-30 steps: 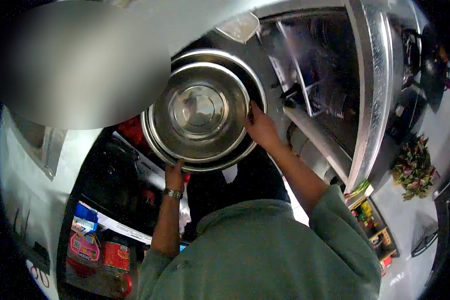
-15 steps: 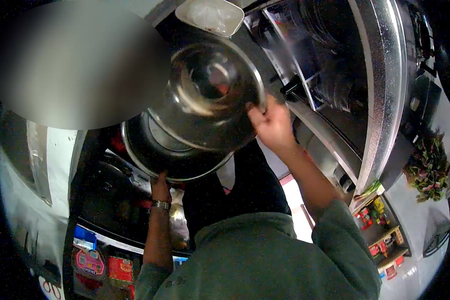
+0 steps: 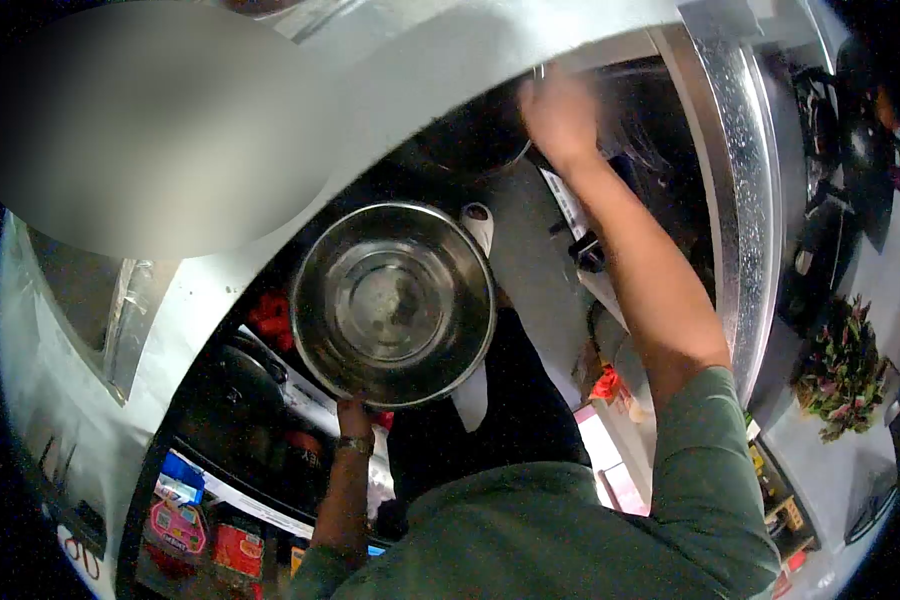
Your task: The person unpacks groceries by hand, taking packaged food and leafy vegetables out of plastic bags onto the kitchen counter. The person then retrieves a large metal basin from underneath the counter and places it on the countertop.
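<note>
My left hand (image 3: 354,418) grips the near rim of a round steel basin (image 3: 325,275), its fingers partly hidden under the edge. The basin is tilted so that its shiny inside faces me. My right hand (image 3: 562,115) is stretched far forward under the counter edge and smeared by motion. Its fingers appear closed at the curved rim of a dark, round basin (image 3: 480,140), which is mostly in shadow and partly covered by the counter.
A pale counter (image 3: 400,80) overhangs the dark space ahead. A metal-edged counter (image 3: 760,190) runs along the right, near leafy greens (image 3: 845,370). Packaged goods (image 3: 180,525) sit at lower left. A white object with a dark opening (image 3: 478,228) lies behind the steel basin.
My right hand has moved forward and away from above my left hand, under the counter edge. The basin in my left hand is now uncovered and has shifted right. My view has shifted.
</note>
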`<act>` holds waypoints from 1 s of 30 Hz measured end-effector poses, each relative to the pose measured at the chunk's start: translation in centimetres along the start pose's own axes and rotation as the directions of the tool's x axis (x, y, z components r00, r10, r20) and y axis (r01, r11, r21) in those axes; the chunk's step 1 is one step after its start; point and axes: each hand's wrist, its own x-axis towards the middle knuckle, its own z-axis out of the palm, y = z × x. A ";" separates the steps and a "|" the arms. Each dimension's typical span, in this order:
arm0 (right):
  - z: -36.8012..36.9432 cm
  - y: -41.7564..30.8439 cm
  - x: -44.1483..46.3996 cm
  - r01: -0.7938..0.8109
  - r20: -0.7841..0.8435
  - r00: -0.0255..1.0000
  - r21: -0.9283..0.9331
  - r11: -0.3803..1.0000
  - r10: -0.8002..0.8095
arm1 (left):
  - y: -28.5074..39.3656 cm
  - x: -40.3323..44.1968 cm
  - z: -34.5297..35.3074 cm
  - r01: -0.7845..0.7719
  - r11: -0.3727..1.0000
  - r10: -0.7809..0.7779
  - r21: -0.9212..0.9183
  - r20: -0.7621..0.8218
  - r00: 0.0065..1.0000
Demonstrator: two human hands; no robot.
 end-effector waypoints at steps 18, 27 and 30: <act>10.0 3.2 8.5 0.213 -0.085 0.969 -0.193 0.958 -0.232 | -0.9 -1.2 3.7 -0.017 0.935 0.041 -0.355 0.060 0.997; 12.4 7.0 11.7 -0.070 0.113 0.990 -0.100 0.993 0.081 | -6.0 1.9 1.5 0.333 0.755 -0.043 -0.565 0.464 0.885; 14.5 7.6 13.0 -0.125 0.162 0.977 -0.089 0.988 0.138 | -8.1 3.4 1.3 0.351 0.782 -0.187 -0.516 0.343 0.921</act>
